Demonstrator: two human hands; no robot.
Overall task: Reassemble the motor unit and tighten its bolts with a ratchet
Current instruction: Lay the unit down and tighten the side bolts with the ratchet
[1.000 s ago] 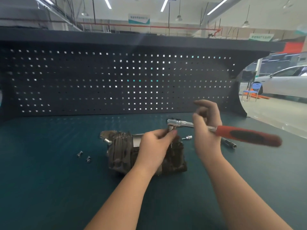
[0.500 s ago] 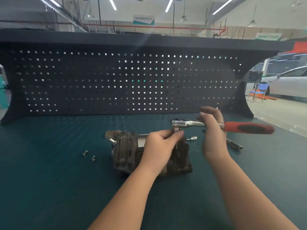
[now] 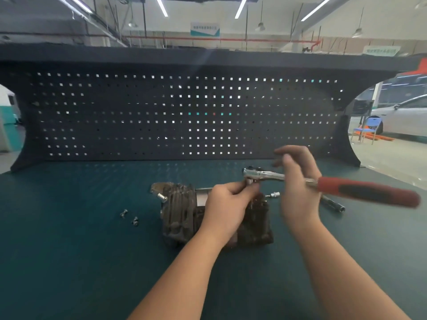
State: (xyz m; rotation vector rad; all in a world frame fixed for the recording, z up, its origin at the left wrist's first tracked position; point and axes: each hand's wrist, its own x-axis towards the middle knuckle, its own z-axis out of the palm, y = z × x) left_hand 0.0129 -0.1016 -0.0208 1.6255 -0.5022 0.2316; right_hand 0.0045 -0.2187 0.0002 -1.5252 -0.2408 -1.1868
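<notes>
Chrome ratchet, red handle, ribbed motor unit

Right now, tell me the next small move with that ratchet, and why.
Probably swing the ratchet handle through a short arc to tighten. Its head sits over the top of the motor unit, the left hand pinches the socket beneath it, and the right hand holds the shank. Whether the socket is seated on a bolt is hidden, so check that first.
</notes>
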